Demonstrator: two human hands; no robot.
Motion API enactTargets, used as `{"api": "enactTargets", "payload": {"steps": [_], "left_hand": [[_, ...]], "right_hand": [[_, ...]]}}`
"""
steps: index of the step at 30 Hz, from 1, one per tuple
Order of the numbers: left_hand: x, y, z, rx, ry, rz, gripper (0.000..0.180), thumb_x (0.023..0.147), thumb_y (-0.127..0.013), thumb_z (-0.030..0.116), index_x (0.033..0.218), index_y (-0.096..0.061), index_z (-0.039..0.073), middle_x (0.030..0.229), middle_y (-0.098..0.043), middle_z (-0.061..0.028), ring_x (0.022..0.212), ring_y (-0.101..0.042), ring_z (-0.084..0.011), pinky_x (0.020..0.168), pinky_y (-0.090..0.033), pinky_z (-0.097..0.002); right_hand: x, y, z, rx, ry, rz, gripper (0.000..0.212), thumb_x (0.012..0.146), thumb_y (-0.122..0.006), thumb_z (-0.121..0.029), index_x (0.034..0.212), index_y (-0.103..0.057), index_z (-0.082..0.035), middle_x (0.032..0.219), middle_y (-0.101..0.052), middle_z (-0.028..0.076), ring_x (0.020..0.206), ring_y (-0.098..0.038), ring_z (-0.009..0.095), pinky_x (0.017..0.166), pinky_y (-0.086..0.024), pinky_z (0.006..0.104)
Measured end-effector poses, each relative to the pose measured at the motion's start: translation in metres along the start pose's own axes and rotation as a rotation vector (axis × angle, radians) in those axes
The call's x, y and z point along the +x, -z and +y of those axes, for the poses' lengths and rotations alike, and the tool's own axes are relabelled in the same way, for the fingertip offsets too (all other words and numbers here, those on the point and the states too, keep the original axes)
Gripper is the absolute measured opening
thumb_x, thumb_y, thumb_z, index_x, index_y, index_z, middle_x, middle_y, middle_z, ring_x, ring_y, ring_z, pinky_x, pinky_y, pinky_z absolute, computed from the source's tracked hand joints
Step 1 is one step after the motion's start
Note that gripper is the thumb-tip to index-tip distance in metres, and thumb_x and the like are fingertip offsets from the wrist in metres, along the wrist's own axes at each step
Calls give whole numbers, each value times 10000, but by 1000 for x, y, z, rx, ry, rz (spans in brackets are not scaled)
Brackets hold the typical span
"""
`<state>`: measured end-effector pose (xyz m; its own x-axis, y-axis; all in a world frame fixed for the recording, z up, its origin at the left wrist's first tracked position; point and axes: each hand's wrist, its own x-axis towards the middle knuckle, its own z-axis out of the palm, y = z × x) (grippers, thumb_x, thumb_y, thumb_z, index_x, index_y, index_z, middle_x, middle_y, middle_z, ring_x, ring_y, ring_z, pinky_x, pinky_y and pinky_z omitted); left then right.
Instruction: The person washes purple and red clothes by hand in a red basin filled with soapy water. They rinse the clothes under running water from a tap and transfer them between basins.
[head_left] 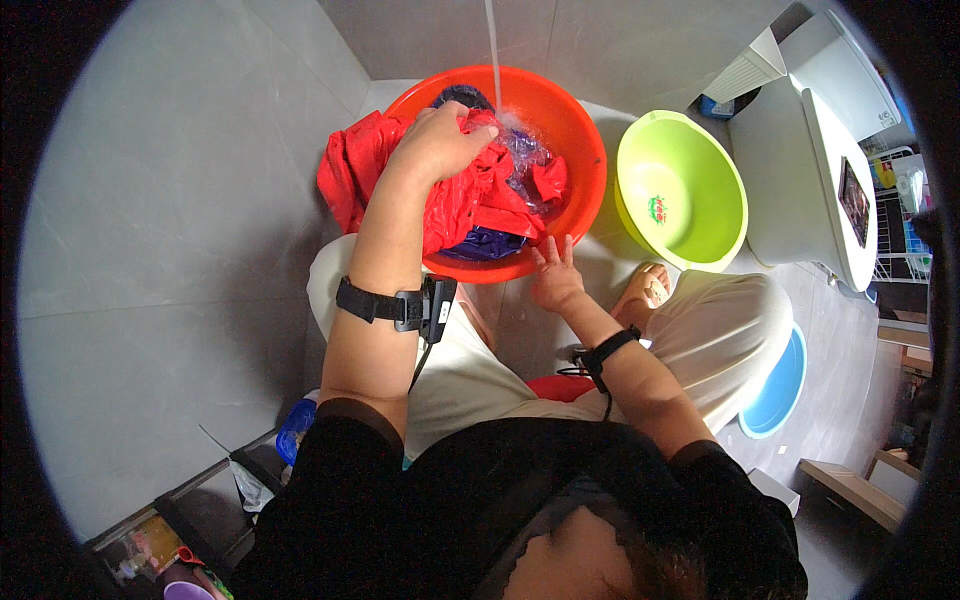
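A red basin stands on the floor in front of me, with water pouring into it in a thin stream. A wet red garment is heaped in it, and part hangs over the left rim. Dark blue cloth shows beneath and beside the red. My left hand is closed on the upper part of the red garment; its palm side is hidden. At the basin's near right rim is my right hand, its fingers spread and nothing in them.
A green basin stands to the right, close to a white toilet. Farther back on my right lies a blue basin. Grey tiled walls bound the left side and the back. My knees flank the space before the red basin.
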<state>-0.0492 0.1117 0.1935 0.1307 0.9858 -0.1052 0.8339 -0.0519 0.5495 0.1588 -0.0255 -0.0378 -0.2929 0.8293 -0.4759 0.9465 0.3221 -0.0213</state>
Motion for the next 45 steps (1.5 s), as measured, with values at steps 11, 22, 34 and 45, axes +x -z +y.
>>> {"api": "enactTargets", "payload": {"steps": [11,22,34,45], "left_hand": [[-2,2,4,-12,14,0,623,826,-647,466,1246,-554,15,1258,-535,-279,1176,-534,-382,1001,-424,-427],[-2,2,5,12,8,4,650,819,-646,475,1249,-544,-1,1248,-542,-279,1183,-529,-380,1006,-421,-425],[0,1,1,10,6,-2,663,820,-649,511,1241,-554,8,1237,-566,-264,1185,-532,-382,1003,-418,-421],[2,-2,-1,-3,-4,16,619,827,-639,477,1232,-561,16,1237,-549,-277,1161,-543,-382,998,-426,-428]], "right_hand": [[-5,14,-2,-16,29,-18,748,841,-556,-342,1476,-277,-61,1525,-313,78,1461,-104,301,1161,36,563],[-9,23,-1,-57,64,-43,728,841,-539,-330,1466,-296,-46,1524,-313,78,1460,-108,303,1159,35,571],[7,-14,5,54,14,32,728,843,-519,-314,1475,-276,-49,1529,-295,111,1463,-93,303,1157,49,565],[5,-9,5,50,18,9,711,847,-503,-301,1473,-283,-45,1537,-290,81,1465,-88,297,1154,57,571]]}}
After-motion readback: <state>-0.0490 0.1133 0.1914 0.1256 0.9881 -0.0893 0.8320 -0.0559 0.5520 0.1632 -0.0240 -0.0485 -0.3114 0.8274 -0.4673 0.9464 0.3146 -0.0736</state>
